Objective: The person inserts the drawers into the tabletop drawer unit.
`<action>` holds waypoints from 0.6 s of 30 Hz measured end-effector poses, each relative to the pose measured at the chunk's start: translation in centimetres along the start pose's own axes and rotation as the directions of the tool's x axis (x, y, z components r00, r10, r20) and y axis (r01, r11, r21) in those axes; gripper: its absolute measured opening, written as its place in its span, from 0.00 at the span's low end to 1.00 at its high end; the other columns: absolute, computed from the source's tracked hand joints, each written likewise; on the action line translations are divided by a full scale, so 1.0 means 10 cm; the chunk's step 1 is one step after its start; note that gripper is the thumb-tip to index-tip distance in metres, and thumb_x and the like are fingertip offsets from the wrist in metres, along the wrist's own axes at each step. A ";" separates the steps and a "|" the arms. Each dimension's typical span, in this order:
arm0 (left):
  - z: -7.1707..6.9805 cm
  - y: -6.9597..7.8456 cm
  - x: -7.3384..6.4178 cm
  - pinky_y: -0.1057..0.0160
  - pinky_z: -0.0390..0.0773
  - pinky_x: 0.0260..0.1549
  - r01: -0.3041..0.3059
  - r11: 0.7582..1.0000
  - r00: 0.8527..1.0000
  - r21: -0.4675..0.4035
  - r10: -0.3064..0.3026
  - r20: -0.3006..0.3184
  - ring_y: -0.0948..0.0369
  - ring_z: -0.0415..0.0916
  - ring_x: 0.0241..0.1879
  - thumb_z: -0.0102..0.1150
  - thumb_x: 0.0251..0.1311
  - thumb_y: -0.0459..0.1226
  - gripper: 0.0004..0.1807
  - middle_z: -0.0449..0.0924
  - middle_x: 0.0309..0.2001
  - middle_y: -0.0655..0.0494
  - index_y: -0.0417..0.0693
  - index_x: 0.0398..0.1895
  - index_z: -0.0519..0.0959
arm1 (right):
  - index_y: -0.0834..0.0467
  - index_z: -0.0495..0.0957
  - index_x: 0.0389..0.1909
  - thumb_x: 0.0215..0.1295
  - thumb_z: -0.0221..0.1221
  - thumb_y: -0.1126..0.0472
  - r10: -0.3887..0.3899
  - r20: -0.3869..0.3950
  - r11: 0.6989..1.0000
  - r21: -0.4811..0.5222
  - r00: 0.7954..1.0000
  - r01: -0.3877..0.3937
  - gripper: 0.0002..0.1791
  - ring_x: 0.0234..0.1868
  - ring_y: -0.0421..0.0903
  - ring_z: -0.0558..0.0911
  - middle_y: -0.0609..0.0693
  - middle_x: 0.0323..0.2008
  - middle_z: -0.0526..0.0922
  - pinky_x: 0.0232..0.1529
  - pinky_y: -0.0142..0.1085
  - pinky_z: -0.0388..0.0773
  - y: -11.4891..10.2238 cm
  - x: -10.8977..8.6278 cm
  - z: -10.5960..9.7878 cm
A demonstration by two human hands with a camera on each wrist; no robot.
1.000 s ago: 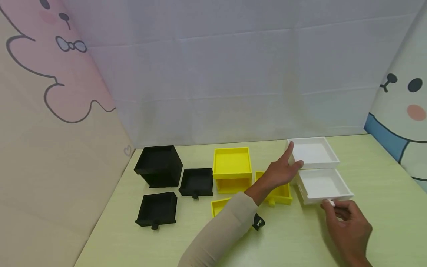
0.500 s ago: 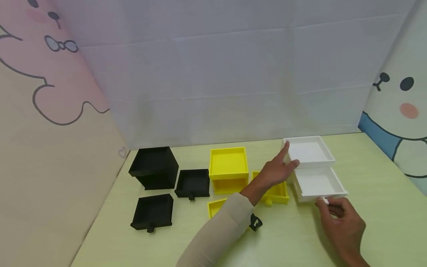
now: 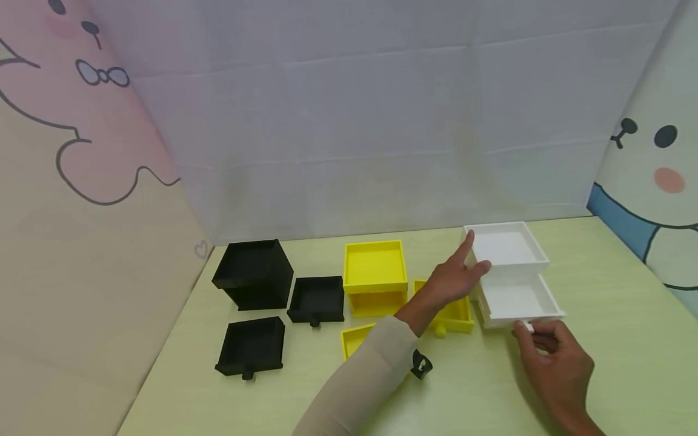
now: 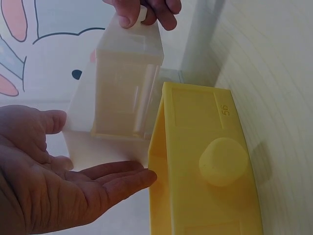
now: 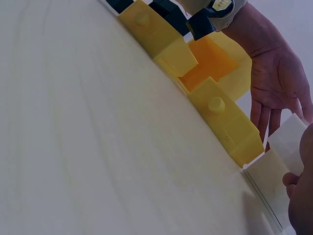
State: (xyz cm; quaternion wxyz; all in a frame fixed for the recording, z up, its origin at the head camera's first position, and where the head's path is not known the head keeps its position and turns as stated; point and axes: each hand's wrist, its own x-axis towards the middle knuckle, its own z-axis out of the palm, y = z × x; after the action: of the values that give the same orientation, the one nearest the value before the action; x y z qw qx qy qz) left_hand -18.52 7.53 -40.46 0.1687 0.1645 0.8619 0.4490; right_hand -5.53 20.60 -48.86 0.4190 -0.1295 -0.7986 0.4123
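My left hand (image 3: 455, 278) is at the left side of the white cabinet (image 3: 507, 245). Its thumb and index finger are spread and the other fingers lie fairly straight, as the left wrist view shows. In front of the cabinet the white drawer (image 3: 518, 295) sticks out, its back end at the cabinet's front. My right hand (image 3: 558, 366) pinches the drawer's small white knob (image 4: 142, 13) between thumb and fingers. A yellow drawer (image 4: 195, 127) with a round knob stands close beside my left hand's fingertips.
A yellow cabinet (image 3: 376, 266) stands mid-table, with another yellow drawer (image 3: 354, 342) partly hidden under my left sleeve (image 3: 365, 375). Further left are a black cabinet (image 3: 253, 272) and two black drawers, one nearer (image 3: 251, 345). A cloth wall (image 3: 338, 121) closes the back.
The white drawer and my right hand on its knob have shifted slightly back and left, toward the cabinet. My left hand keeps its place at the cabinet. The head view has turned a little.
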 end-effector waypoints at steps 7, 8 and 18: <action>0.01 0.00 -0.01 0.52 0.71 0.53 -0.013 1.000 1.000 0.025 0.013 -0.004 0.55 0.70 0.57 0.42 0.62 0.62 0.35 0.69 0.62 0.60 0.89 0.68 0.38 | 0.63 0.77 0.23 0.46 0.69 0.68 -0.016 -0.013 1.000 -0.027 1.000 0.016 0.09 0.21 0.19 0.75 0.22 0.21 0.74 0.25 0.14 0.68 -0.01 0.00 -0.01; 0.01 0.00 -0.01 0.52 0.70 0.53 -0.010 1.000 1.000 0.021 0.010 -0.005 0.55 0.70 0.58 0.43 0.62 0.62 0.35 0.69 0.63 0.60 0.89 0.68 0.38 | 0.63 0.77 0.23 0.46 0.69 0.68 -0.018 -0.015 1.000 -0.025 1.000 0.018 0.09 0.21 0.19 0.75 0.22 0.21 0.74 0.25 0.14 0.68 -0.01 0.01 -0.01; 0.01 0.00 -0.02 0.51 0.70 0.54 -0.002 1.000 1.000 -0.003 0.002 -0.012 0.54 0.69 0.59 0.43 0.62 0.62 0.35 0.68 0.63 0.60 0.89 0.68 0.39 | 0.63 0.78 0.23 0.47 0.68 0.68 -0.036 -0.036 0.999 0.014 0.999 0.036 0.07 0.22 0.20 0.76 0.25 0.21 0.76 0.26 0.14 0.69 -0.01 0.01 0.01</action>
State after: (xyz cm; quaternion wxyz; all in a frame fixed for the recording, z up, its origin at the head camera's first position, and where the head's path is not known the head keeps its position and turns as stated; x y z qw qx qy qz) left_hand -18.27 7.54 -40.50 0.1635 0.1624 0.8620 0.4514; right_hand -5.61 20.55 -48.81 0.4415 -0.1193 -0.7902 0.4080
